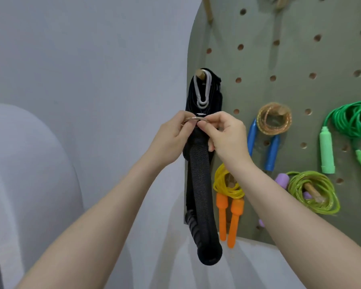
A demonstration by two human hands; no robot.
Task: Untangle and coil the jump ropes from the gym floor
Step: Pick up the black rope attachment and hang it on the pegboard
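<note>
1. Left hand (171, 138) and right hand (227, 138) both pinch a thin metal ring (194, 119), fingers curled on it; what the ring joins to is hidden behind the fingertips.
2. Black strap bundle (200, 184) hangs from a wooden peg (200, 74) at the left edge of the green pegboard (300, 59), just below the ring; a white carabiner (202, 92) is on the same peg.
3. Coiled jump ropes hang on pegs to the right: yellow rope with orange handles (227, 197), clear-orange rope with blue handles (273, 119), lime rope with purple handles (313, 190), green rope (354, 124) cut off at the frame edge.
4. Upper pegs are cropped.
5. Dark object at bottom left is unclear.
</note>
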